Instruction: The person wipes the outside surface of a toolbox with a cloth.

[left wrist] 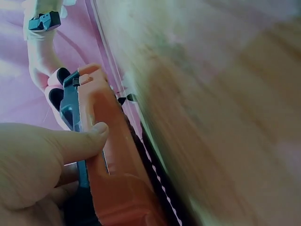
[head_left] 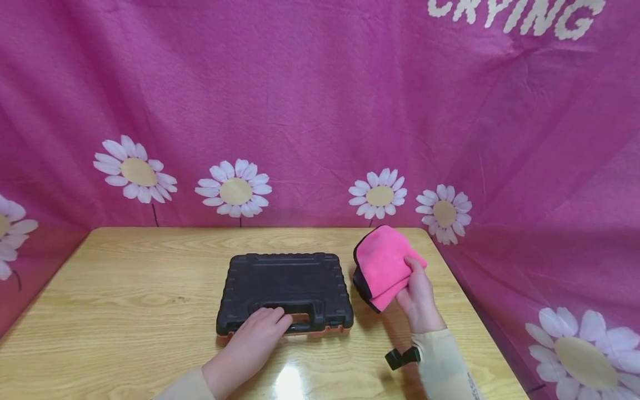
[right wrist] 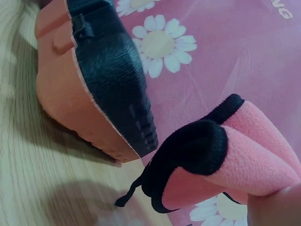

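Observation:
A black plastic tool case (head_left: 285,278) with an orange lower half lies flat on the table, its handle toward me. My left hand (head_left: 250,344) grips that handle; the left wrist view shows the thumb along the orange side (left wrist: 124,197) and the fingers curled behind, partly hidden. To the right of the case, my right hand (head_left: 421,294) pinches a folded pink cloth (head_left: 385,258) with black edging, thumb on one side. In the right wrist view the cloth's folds (right wrist: 258,155) hang raised beside the end of the case (right wrist: 110,61).
The light wood table (head_left: 125,311) ends at the back and right against a magenta curtain (head_left: 310,111) printed with white daisies. A small black device (head_left: 402,357) is strapped at the right wrist. Light glares off the tabletop in front of the case.

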Demonstrator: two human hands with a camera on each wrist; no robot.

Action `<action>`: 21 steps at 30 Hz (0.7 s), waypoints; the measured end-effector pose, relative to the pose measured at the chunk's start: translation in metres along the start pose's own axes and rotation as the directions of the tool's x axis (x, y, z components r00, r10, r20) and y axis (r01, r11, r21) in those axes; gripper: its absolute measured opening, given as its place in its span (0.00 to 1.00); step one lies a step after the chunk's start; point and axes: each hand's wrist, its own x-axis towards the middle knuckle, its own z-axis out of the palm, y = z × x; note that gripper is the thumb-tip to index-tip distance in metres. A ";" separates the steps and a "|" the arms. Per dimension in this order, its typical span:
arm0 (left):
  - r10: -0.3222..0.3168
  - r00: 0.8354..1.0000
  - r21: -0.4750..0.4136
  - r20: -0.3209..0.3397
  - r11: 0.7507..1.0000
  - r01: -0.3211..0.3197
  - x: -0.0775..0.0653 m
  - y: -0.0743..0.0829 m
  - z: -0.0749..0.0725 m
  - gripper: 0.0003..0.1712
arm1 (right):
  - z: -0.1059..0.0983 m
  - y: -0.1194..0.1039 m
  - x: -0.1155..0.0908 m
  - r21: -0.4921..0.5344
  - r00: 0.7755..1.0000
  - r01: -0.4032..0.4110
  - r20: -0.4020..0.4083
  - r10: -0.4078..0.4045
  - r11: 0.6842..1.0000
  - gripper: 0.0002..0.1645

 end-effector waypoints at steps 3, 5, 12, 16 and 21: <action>0.005 1.000 0.012 0.010 1.000 -0.005 0.000 0.001 0.000 0.11 | 0.000 0.001 0.000 -0.009 1.000 0.009 0.007 -0.009 1.000 0.14; 0.007 1.000 0.019 0.017 1.000 -0.007 0.000 0.000 0.000 0.11 | 0.001 0.001 0.001 -0.008 1.000 0.015 0.004 -0.015 1.000 0.13; 0.007 0.999 0.014 0.053 1.000 -0.008 0.000 -0.001 0.004 0.15 | 0.001 0.000 0.002 -0.006 1.000 0.017 0.021 -0.017 1.000 0.13; 0.015 0.996 -0.012 0.090 1.000 -0.014 0.000 -0.001 0.004 0.15 | 0.000 0.000 0.002 -0.020 1.000 0.023 0.008 -0.022 1.000 0.12; 0.011 0.991 -0.021 0.135 1.000 -0.009 0.002 0.000 0.005 0.12 | -0.001 0.000 0.002 -0.006 1.000 0.017 0.011 -0.017 1.000 0.13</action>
